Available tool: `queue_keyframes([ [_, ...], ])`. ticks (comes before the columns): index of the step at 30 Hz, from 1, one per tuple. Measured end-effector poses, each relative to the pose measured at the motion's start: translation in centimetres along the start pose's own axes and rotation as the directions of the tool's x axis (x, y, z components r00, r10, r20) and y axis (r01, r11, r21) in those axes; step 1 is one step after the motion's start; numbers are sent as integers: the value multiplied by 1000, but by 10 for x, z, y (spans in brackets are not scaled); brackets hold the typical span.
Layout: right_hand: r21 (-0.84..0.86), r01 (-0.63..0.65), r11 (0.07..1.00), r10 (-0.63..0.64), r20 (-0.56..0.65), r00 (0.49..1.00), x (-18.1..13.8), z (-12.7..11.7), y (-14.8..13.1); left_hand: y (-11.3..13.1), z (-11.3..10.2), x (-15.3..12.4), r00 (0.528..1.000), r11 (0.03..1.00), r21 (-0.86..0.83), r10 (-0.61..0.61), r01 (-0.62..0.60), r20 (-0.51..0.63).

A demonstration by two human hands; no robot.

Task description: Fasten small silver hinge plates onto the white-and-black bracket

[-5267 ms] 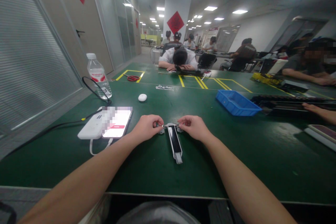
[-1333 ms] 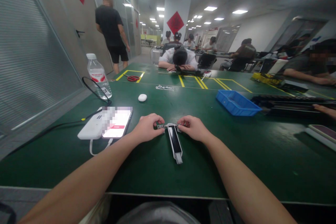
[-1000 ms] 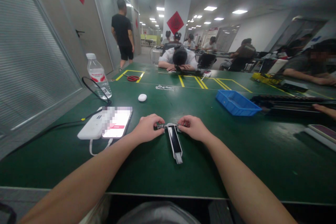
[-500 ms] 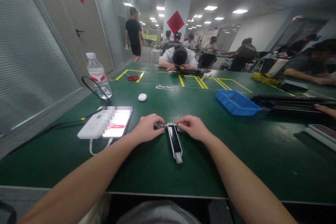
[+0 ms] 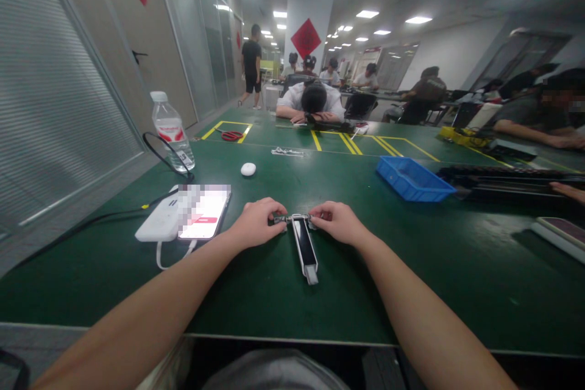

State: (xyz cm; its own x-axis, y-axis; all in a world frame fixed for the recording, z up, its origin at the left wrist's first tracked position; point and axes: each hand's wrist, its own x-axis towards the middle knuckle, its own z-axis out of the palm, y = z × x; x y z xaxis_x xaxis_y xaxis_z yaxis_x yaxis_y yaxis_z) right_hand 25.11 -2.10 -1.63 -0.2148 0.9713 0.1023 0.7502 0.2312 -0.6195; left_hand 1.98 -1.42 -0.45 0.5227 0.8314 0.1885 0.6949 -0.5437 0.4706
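A slim, long device (image 5: 304, 245) with a black glossy face and white edges lies on the green table in front of me, its pale grey tip pointing towards me. At its far end, my left hand (image 5: 259, 223) is closed in a pinch on a small metal piece (image 5: 281, 219) that reaches to the device's left corner. On the other side my right hand (image 5: 337, 223) pinches at the far right corner. A small shiny part shows under those fingertips; its kind cannot be made out.
Left of my hands lie a lit phone (image 5: 211, 219) and a white power bank (image 5: 158, 219), cabled together. Behind them stands a water bottle (image 5: 171, 134). A small white case (image 5: 248, 169), red-handled scissors (image 5: 232, 135) and a blue tray (image 5: 414, 180) are farther off. Opposite, a person (image 5: 311, 100) rests head-down.
Both my hands and the device stay in the same place. In the background, a walking person in black has moved to the right and farther away.
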Motion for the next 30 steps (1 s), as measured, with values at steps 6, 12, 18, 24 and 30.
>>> queue_keyframes([
  [6,17,13,1000,-12,-42,999,0,1,2,1,-1,0,1000,1000,-1,6,-6,-1],
  [12,8,20,1000,-20,-29,999,-1,0,0,0,0,-1,1000,1000,-4,11,-11,-2],
  [18,-26,30,999,-31,-18,999,-1,0,2,0,0,0,1000,1000,5,9,-9,5],
  [24,-17,21,1000,-21,-33,999,1,2,2,1,-1,0,1000,1000,6,5,-5,8],
  [30,44,-8,999,10,-58,998,-1,-1,-2,3,-2,0,1000,1000,8,-13,13,12],
])
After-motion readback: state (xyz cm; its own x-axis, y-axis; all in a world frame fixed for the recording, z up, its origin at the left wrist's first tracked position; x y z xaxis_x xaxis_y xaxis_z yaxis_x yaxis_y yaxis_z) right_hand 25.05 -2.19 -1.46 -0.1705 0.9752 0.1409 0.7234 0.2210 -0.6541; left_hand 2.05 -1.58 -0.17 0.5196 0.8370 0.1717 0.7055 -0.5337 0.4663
